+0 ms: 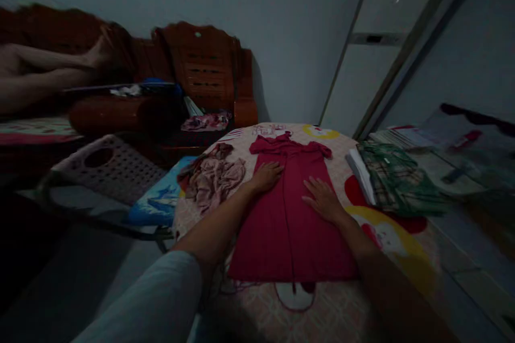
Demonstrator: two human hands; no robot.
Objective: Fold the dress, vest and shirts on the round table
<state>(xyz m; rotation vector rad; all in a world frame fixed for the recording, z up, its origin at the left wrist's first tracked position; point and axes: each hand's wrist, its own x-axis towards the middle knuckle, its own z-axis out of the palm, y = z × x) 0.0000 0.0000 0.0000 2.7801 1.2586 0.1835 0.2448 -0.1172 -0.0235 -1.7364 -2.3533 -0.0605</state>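
Note:
A dark pink dress [287, 225] lies spread out on a round table with a patterned cloth [261, 311]; its short sleeves and collar point away from me. My left hand [267, 176] rests flat on the dress's upper left part, fingers stretched. On the right half, my right hand [323, 200] lies flat too, its fingers spread. Left of the dress is a crumpled heap of light, patterned clothing [215, 177]. Folded green plaid clothing [402, 177] sits to the right, beside a folded white item [361, 176].
A pale plastic chair [108, 166] with a blue printed cushion [159, 198] stands at the left. Behind it are carved wooden seats [203, 64], where another person's bare legs [52, 67] rest. Papers [406, 136] lie at the right, near a tall white cabinet [366, 75].

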